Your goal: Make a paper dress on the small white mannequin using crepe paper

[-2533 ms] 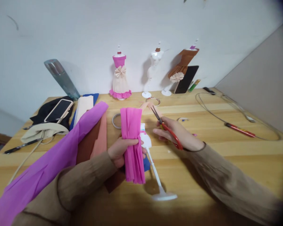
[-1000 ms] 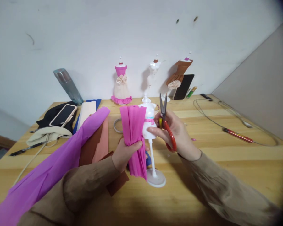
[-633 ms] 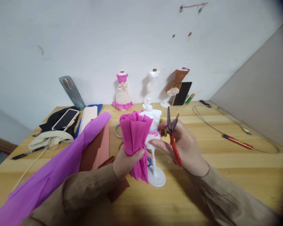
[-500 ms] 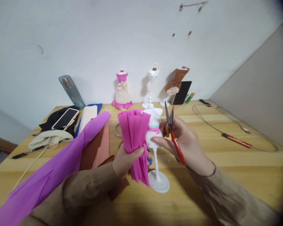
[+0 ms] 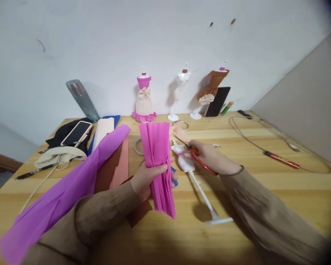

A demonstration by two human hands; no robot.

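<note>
My left hand [image 5: 147, 180] is closed round a gathered, pleated piece of magenta crepe paper [image 5: 156, 141], fanned out above the thumb and hanging down below it. In my right hand [image 5: 209, 156] are scissors [image 5: 200, 162] with red handles, their blades pointing up and left. Against the same hand rests a small white dress-form mannequin [image 5: 185, 164], tilted, with its round base [image 5: 219, 221] at lower right. It has a thin pink and light-blue band at the waist. The fingers on the mannequin are partly hidden, but it appears held up along with the scissors.
A long purple crepe sheet [image 5: 71, 191] lies at left over brown and salmon paper. Behind stand a pink-and-cream dressed mannequin [image 5: 143, 99], a bare one [image 5: 179, 88] and a brown-dressed one [image 5: 213, 82]. A tape roll [image 5: 138, 146], phone [image 5: 76, 133], bottle [image 5: 82, 101] and red-handled wired tool [image 5: 283, 159] lie around.
The mannequin has gone from upright to tilted, its base swinging right and its top lower. My right hand and the scissors have turned leftward. The magenta paper stays in my left hand.
</note>
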